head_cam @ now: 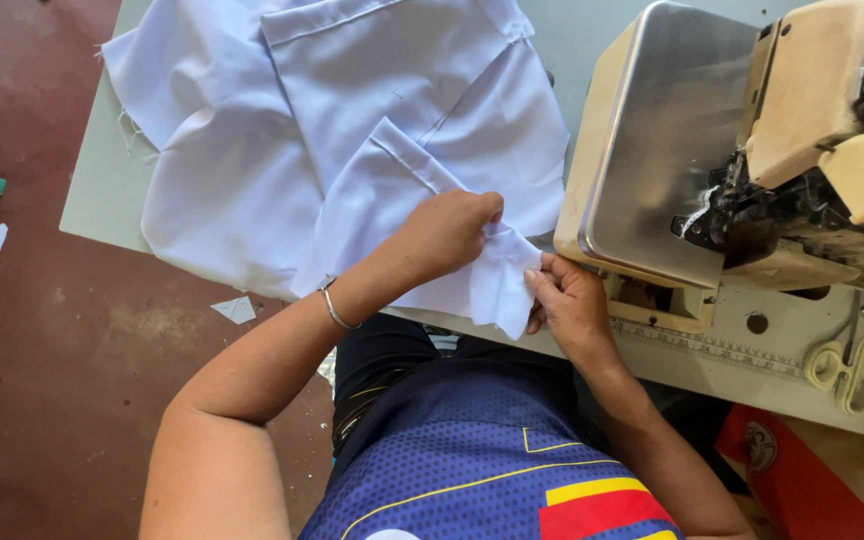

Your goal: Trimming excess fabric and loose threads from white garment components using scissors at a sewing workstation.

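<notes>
Left hand (449, 232) and right hand (564, 300) both pinch the pale blue cotton garment's (352, 140) corner overhanging the grey sewing table's (102, 190) near edge, just beside the cream overlock machine (672, 150).

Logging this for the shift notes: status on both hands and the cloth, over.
Left hand and right hand both pinch the corner of the pale blue cloth. Cloth spread on the table, left of the sewing machine. Nothing between.

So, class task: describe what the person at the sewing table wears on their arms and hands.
Both forearms are bare, with no sleeves reaching them. The left hand has a thin silver bangle at the wrist. The right hand shows no ring, watch or glove in this view. The top is dark blue with yellow lines and a red and yellow patch.
</notes>
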